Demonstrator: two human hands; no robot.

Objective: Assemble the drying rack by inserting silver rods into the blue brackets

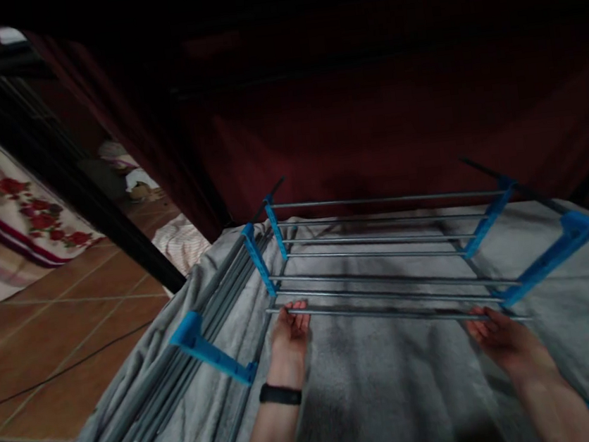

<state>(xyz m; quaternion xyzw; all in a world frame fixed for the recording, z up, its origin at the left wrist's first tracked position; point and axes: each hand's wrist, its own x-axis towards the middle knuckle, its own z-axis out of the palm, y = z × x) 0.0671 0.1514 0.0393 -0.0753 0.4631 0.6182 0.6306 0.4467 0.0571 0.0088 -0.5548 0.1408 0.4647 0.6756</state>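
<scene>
A drying rack (pixel 386 278) of grey metal rods with blue plastic joints stands over a grey towel (pixel 388 388) spread below it. My left hand (pixel 289 335), a black band on its wrist, reaches up to the left end of the nearest rod (pixel 390 311), fingers curled round it. My right hand (pixel 499 339) holds the same rod near its right end, fingers bent under it. The light is dim and the fingertips are partly hidden by the rod.
A blue joint (pixel 211 351) sticks out at the rack's left side, another blue joint (pixel 554 259) at the right. Brown floor tiles (pixel 56 326) lie to the left, with a flowered cloth (pixel 0 205), a black post (pixel 72 182) and a dark red curtain (pixel 395 124) behind.
</scene>
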